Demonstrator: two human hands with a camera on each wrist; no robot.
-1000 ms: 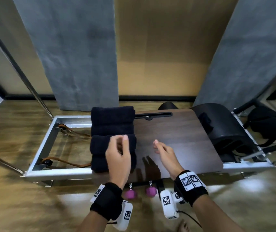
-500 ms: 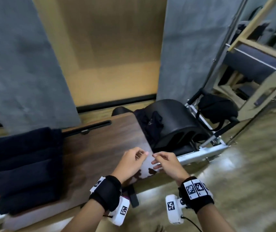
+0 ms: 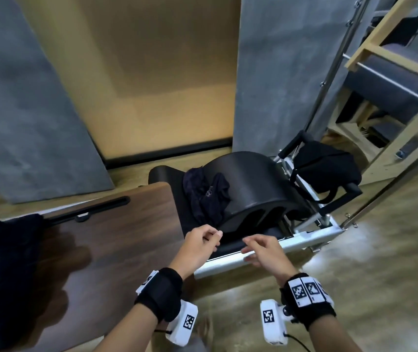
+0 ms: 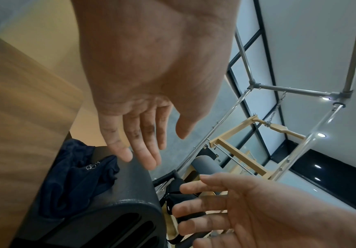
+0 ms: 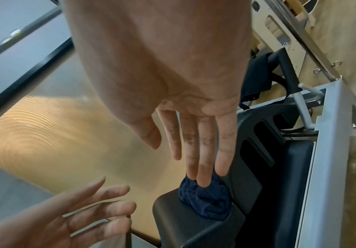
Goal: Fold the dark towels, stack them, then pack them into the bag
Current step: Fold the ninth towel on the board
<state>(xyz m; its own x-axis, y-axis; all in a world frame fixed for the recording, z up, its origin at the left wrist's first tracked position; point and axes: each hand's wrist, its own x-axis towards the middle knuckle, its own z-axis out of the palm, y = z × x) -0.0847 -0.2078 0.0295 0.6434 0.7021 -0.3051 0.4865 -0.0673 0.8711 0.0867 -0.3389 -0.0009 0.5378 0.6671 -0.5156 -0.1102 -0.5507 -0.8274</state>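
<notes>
A stack of folded dark towels [image 3: 2, 262] lies at the left end of the dark wooden board [image 3: 116, 250]. A crumpled navy cloth [image 3: 205, 196] with a small logo lies against the black arc barrel [image 3: 251, 186]; it also shows in the wrist views as the navy cloth [image 4: 77, 184] and the navy cloth [image 5: 206, 204]. My left hand [image 3: 214, 240] hovers just in front of it, fingers relaxed and empty. My right hand [image 3: 250, 250] is beside it over the metal frame rail, also empty. A black bag [image 3: 327, 168] hangs at the frame's far right end.
The silver frame rail [image 3: 266, 252] runs under my hands. Slanted chrome poles [image 3: 330, 80] and wooden apparatus [image 3: 390, 97] stand to the right. Grey wall panels [image 3: 274, 72] rise behind, and wooden floor [image 3: 355, 288] spreads at the right.
My view has swung right, away from the towel stack. Both hands have left the stack and moved right along the board to the barrel end, empty throughout.
</notes>
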